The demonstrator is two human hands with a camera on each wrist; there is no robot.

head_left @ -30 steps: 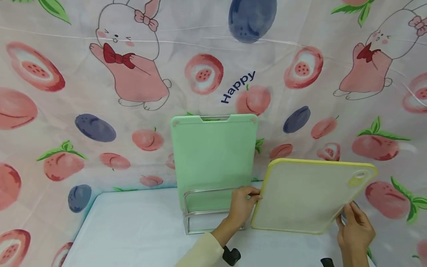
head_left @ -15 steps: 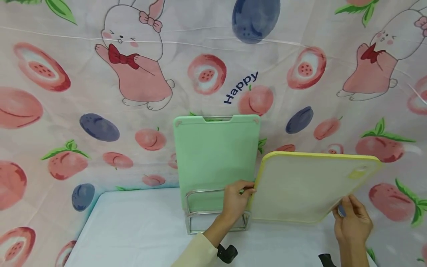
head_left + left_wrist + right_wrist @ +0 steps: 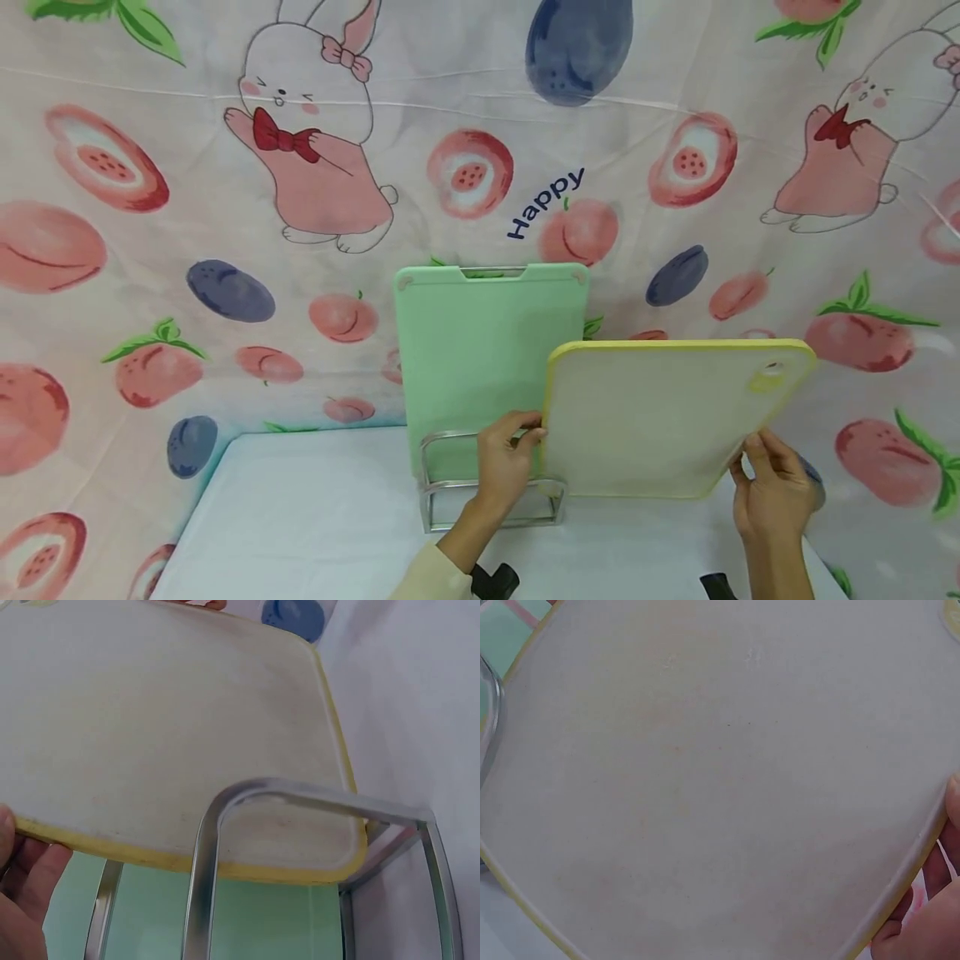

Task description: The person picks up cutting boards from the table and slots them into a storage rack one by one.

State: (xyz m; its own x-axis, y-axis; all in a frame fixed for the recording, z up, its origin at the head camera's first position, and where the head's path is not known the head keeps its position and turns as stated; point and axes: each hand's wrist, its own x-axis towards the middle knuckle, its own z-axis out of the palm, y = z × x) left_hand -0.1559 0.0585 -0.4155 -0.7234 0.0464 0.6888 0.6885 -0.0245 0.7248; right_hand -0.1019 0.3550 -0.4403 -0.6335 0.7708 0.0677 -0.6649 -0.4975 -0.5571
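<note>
A pale cutting board (image 3: pixel 637 425) with a yellow rim is held up, tilted, between both hands. My left hand (image 3: pixel 506 462) pinches its left edge, in front of the metal rack (image 3: pixel 450 483). My right hand (image 3: pixel 776 492) grips the lower right edge, thumb on the near face, fingers partly hidden behind. In the left wrist view, a loop of the rack (image 3: pixel 274 787) crosses in front of one corner of the pale board (image 3: pixel 172 735). Upright in the rack stands a green cutting board (image 3: pixel 480 358), its lower right part covered by the left hand and the pale board.
The rack stands on a white-covered table (image 3: pixel 315 500) near its back edge. Behind hangs a cloth (image 3: pixel 465 92) printed with rabbits and fruit. Black straps with camera mounts (image 3: pixel 495 581) sit at the wrists.
Both hands have carried the pale board left and slightly up, so it now overlaps the green board and the rack's right end in the head view. The head view has shifted slightly.
</note>
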